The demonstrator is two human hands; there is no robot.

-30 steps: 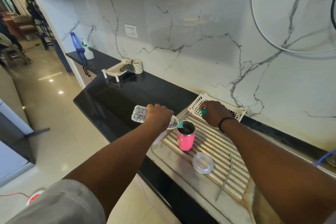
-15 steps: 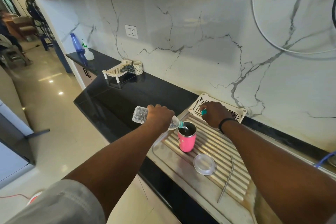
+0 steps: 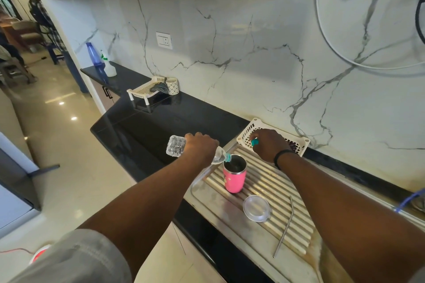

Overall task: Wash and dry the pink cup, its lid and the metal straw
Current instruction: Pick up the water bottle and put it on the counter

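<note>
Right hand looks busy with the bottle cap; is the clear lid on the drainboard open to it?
Probably yes. The lid lies bare beside the pink cup, nothing over it, but the right hand pinches the teal cap, so that goes down first.

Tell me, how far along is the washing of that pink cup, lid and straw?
Early. The lid is already off, lying on the ridged drainboard beside the metal straw. In hand: the left hand tips a water bottle over the open pink cup, while the right hand holds its teal cap. Left: washing and drying all three.
</note>
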